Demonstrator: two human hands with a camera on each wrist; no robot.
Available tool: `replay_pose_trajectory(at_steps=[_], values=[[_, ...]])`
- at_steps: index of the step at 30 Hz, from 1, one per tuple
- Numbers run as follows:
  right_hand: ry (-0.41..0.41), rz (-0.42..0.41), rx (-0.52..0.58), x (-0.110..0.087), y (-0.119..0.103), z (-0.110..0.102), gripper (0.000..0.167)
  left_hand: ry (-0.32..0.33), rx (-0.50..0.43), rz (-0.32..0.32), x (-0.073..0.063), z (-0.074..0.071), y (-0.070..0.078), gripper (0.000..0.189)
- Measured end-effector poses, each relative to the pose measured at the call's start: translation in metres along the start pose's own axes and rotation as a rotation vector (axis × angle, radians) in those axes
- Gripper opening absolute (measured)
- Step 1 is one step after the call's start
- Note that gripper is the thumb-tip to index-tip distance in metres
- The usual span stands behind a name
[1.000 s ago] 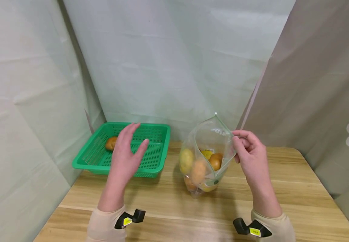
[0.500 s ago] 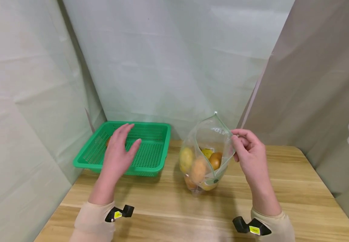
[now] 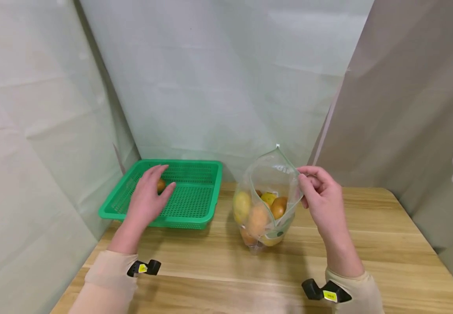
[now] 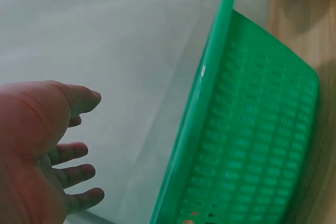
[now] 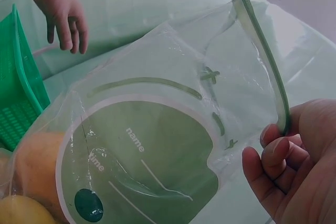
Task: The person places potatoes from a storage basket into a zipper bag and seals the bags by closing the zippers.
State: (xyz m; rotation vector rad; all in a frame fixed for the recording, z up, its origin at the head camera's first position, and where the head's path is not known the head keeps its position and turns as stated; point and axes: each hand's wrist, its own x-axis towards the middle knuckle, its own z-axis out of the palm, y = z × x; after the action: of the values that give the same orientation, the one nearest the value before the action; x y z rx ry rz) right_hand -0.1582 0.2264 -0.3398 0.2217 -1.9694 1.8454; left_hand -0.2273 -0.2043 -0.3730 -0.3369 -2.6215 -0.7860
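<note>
In the head view my left hand (image 3: pixel 145 198) is over the near left part of a green plastic basket (image 3: pixel 183 221), fingers and thumb spread apart with nothing between them. Past its fingers, a round brown-orange piece of produce (image 3: pixel 161 185) lies in the basket, partly hidden by the hand. My right hand (image 3: pixel 324 192) pinches the green zip edge of a clear zip bag (image 3: pixel 273 168) between thumb and fingers. The bag's mouth gapes. Inside are several yellow, orange and brown pieces of produce (image 3: pixel 279 208). A green label marked "name" (image 5: pixel 157 145) shows in the right wrist view.
Basket and bag stand side by side on a wooden table (image 3: pixel 218 279), with a gap between them. Pale hanging sheets (image 3: pixel 211 87) close off the back and left, right behind the basket. A darker curtain (image 3: pixel 407 109) hangs at the right.
My left hand has moved left and slightly down over the basket. The brown-orange piece, earlier at the hand's left, now shows to its right. The right hand keeps its hold on the bag.
</note>
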Motion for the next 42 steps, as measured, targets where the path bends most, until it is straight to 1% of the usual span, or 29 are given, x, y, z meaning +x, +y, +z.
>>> replay_pose_trajectory(at_steps=[8,16,26,36,42], values=[[-0.004,-0.008,0.007,0.002,0.001,0.003,0.018,-0.044,0.029,-0.030,0.009,0.000,-0.018,0.062],[-0.011,-0.014,0.000,0.002,0.001,0.006,0.019,-0.068,0.087,-0.027,0.022,-0.004,-0.036,0.062],[-0.033,-0.014,0.000,0.003,0.002,0.008,0.021,-0.149,0.141,-0.046,0.034,-0.010,-0.057,0.067],[-0.025,-0.007,-0.020,0.002,0.002,0.010,0.020,-0.178,0.179,-0.049,0.044,-0.014,-0.067,0.067],[-0.022,0.000,-0.019,0.002,0.002,0.010,0.021,-0.213,0.194,-0.054,0.050,-0.014,-0.074,0.068]])
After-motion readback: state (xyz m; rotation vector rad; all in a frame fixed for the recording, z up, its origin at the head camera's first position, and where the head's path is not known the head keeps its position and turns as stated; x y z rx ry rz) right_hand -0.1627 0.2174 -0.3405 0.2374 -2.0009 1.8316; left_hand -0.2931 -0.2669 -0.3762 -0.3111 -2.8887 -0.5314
